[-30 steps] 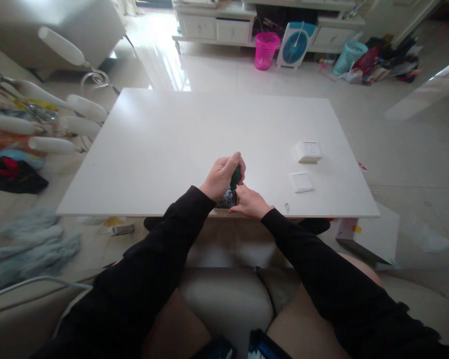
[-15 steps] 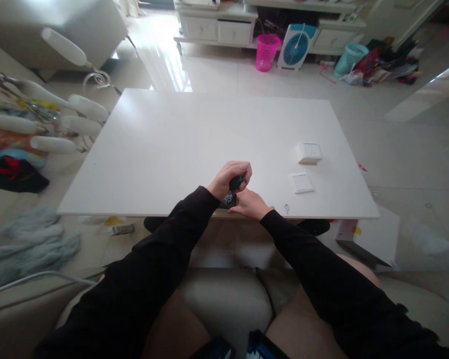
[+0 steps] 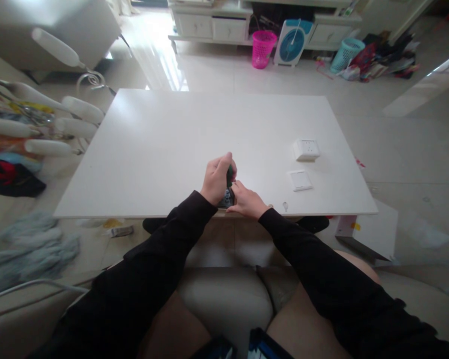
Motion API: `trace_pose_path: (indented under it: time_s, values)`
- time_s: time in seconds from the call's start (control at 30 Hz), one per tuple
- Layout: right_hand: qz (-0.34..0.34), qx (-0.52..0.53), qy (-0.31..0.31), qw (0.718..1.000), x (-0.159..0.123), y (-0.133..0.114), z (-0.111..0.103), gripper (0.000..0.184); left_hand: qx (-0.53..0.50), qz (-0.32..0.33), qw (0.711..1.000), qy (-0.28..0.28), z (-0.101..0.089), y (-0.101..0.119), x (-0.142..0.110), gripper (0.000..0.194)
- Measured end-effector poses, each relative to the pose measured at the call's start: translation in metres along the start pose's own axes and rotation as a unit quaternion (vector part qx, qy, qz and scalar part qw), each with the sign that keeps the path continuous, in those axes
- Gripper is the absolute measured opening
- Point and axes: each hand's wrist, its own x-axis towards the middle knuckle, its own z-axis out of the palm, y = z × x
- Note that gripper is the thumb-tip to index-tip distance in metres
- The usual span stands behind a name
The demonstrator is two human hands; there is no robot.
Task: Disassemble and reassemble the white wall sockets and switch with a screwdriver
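Observation:
My left hand (image 3: 217, 178) is closed around the dark green handle of a screwdriver (image 3: 229, 175). The tool's tip is hidden below my fist. Just beneath it, at the table's near edge, lies a small dark square panel (image 3: 226, 198) with pale fittings on its face. My right hand (image 3: 246, 200) grips that panel from its right side, thumb at the near edge and fingers at the far edge. Much of the panel is covered by both hands.
On the white table (image 3: 172, 139), to the right, are a white socket box (image 3: 307, 150), a flat white plate (image 3: 300, 180) and a small bag-like clear item (image 3: 285, 205). Beyond the table stand a pink basket (image 3: 264, 50) and a blue-white fan (image 3: 293, 44).
My left hand has turned about the screwdriver handle and shifted slightly left, its thumb now pointing up and away. My right hand stays on the panel. The whole view has shifted slightly.

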Motion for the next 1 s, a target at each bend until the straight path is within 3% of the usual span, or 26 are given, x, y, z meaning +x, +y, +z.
trace_pose_path:
  time_s: [0.07, 0.13, 0.2, 0.27, 0.37, 0.53, 0.63, 0.83, 1.0]
  values:
    - [0.005, 0.005, -0.004, 1.000, 0.000, 0.001, 0.001, 0.070, -0.019, -0.005, 0.994, -0.109, -0.005, 0.000, 0.001, 0.060]
    - [0.009, 0.011, -0.010, 1.000, 0.001, 0.002, 0.001, 0.070, -0.021, -0.032, 0.969, -0.242, -0.009, 0.002, 0.002, 0.057]
    - [0.009, 0.015, -0.014, 1.000, 0.000, 0.002, 0.002, 0.069, -0.016, -0.071, 0.949, -0.307, -0.011, 0.005, 0.004, 0.049]
    - [0.010, 0.015, -0.013, 1.000, 0.000, 0.002, 0.002, 0.070, -0.030, -0.093, 0.954, -0.284, -0.011, 0.006, 0.006, 0.036]
    - [0.004, 0.013, -0.005, 1.000, 0.000, 0.001, 0.001, 0.073, -0.061, -0.079, 0.977, -0.186, -0.007, 0.004, 0.007, 0.028]
    - [-0.001, -0.004, 0.001, 1.000, -0.001, -0.001, -0.001, 0.066, -0.028, -0.029, 0.999, 0.001, -0.002, -0.003, 0.006, 0.038]
    - [0.004, -0.006, 0.000, 1.000, -0.002, -0.001, -0.001, 0.065, 0.007, -0.027, 0.998, 0.055, 0.000, -0.002, 0.005, 0.042]
    - [0.004, 0.013, 0.002, 1.000, 0.000, 0.000, 0.000, 0.069, 0.067, -0.019, 0.997, -0.016, -0.010, 0.011, 0.005, 0.033]
    - [0.015, 0.009, -0.013, 1.000, 0.001, 0.000, 0.001, 0.069, 0.088, -0.055, 0.977, -0.187, -0.023, 0.030, 0.009, 0.030]
